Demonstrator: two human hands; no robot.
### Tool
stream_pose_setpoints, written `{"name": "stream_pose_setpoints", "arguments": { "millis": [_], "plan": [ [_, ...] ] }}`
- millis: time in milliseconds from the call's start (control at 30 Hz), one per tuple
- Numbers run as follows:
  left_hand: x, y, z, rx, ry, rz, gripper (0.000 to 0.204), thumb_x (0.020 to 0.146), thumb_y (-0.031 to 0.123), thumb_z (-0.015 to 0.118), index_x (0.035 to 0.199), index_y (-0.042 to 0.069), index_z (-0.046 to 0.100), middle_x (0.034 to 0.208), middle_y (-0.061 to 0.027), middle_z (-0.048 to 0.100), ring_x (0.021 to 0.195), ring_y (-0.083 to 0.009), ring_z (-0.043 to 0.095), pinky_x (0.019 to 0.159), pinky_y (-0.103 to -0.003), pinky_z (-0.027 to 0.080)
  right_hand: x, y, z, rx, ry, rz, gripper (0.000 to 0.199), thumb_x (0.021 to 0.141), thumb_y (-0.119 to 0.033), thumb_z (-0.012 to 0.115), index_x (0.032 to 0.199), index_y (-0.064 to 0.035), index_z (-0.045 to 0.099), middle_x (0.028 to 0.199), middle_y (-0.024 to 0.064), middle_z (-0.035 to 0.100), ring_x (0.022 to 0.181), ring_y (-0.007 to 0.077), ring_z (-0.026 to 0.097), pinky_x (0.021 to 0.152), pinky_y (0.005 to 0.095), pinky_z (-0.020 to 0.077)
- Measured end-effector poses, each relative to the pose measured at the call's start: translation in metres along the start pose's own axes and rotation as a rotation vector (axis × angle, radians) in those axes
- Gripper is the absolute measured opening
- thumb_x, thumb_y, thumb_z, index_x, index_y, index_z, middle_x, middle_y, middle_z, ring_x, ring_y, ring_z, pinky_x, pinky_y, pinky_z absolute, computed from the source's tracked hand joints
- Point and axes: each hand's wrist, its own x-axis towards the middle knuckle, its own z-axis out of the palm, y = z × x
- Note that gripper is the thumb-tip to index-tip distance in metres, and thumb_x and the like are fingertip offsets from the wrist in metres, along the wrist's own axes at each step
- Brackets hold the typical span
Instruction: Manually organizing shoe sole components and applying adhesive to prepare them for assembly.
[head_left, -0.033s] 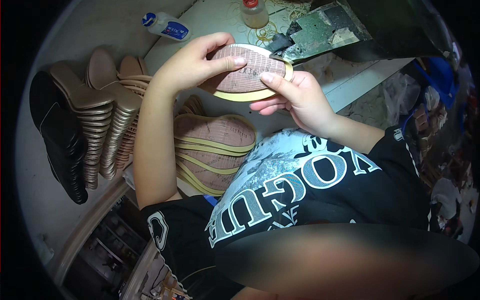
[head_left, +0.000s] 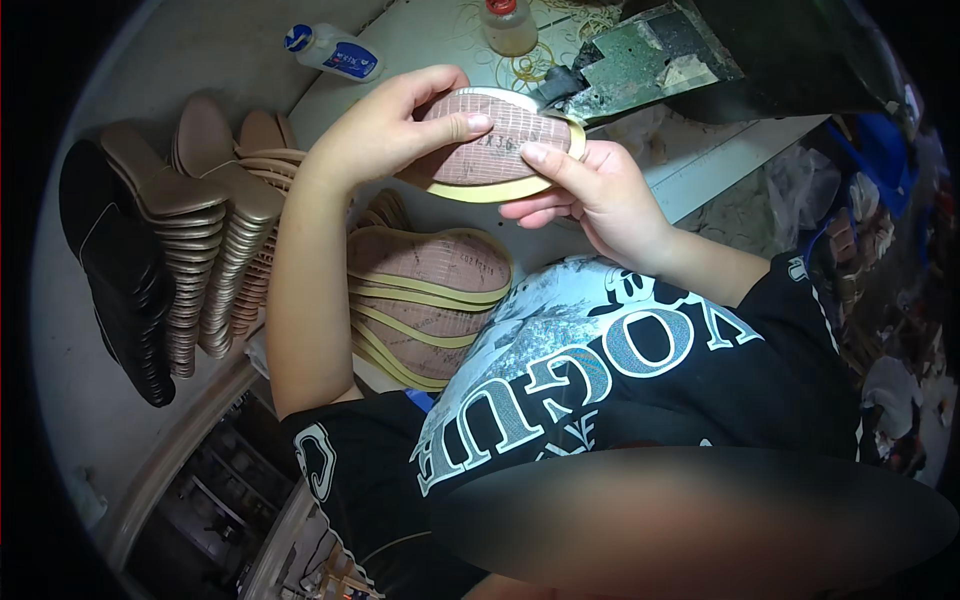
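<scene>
Both my hands hold one shoe insole, with a brown, grid-lined upper face and a yellow rim. My left hand grips its left part, thumb pressed flat on the brown face and the other fingers hidden at the far edge or beneath. At the right end my right hand pinches it, thumb on top and fingers underneath. The insole's far right edge lies against the dark tip of a green machine. Below my left wrist, a pile of similar insoles lies close to my body, partly covered by my arm.
Stacks of gold insoles and black insoles lean by the left wall. A white bottle and a red-capped jar are on the table. The green machine plate rises at far right. Scraps and plastic bags lie at right.
</scene>
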Motion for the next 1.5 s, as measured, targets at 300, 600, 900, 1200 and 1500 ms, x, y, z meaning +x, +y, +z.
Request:
{"name": "stream_pose_setpoints", "arguments": {
  "millis": [300,600,900,1200,1500],
  "plan": [
    [-0.020,-0.008,0.027,-0.088,0.265,-0.049,0.045,0.087,0.042,0.072,0.100,0.001,0.060,0.073,-0.0039,0.058,0.067,-0.0105,0.054,0.058,-0.027,0.045,0.005,-0.001,-0.004,0.043,0.002,0.010,0.037,0.097,-0.030,0.062,0.106,0.0057,0.065,0.095,0.0147,0.072,0.080,0.0186,0.072,0.069,0.0246,0.0597],
    [-0.035,0.016,0.063,-0.201,0.314,-0.287,0.039,0.091,0.041,0.069,0.092,0.003,0.063,0.076,0.0000,0.063,0.063,-0.0058,0.056,0.057,-0.022,0.045,0.008,-0.008,-0.018,-0.121,-0.030,-0.045,0.034,0.093,-0.033,0.066,0.102,-0.0004,0.068,0.093,0.0088,0.072,0.078,0.0142,0.070,0.071,0.0255,0.0569],
    [-0.030,0.036,0.106,-0.476,0.381,-0.401,0.059,0.090,0.057,0.061,0.089,-0.001,0.067,0.075,-0.0133,0.070,0.055,-0.0172,0.066,0.054,-0.029,0.058,-0.029,-0.001,-0.029,-0.440,-0.139,-0.079,0.037,0.090,-0.028,0.072,0.111,0.0012,0.066,0.099,0.0063,0.071,0.084,0.0107,0.067,0.072,0.0257,0.0548],
    [-0.033,0.033,0.103,-0.587,0.426,-0.361,0.039,0.081,0.036,0.081,0.090,0.000,0.068,0.060,-0.0034,0.063,0.044,-0.0064,0.057,0.046,-0.018,0.049,0.012,-0.017,-0.053,-0.458,-0.126,-0.150,0.035,0.086,-0.028,0.077,0.100,0.0026,0.071,0.089,0.0062,0.071,0.076,0.0090,0.065,0.070,0.0246,0.0528],
    [-0.027,0.027,0.108,-0.642,0.654,-0.300,0.036,0.081,0.035,0.081,0.078,0.003,0.063,0.051,0.0006,0.056,0.037,-0.0052,0.047,0.043,-0.019,0.045,-0.054,-0.004,-0.069,-0.450,-0.199,0.240,0.033,0.088,-0.027,0.074,0.103,0.0015,0.067,0.084,0.0096,0.070,0.069,0.0127,0.069,0.060,0.0224,0.0544]
  ]
}}
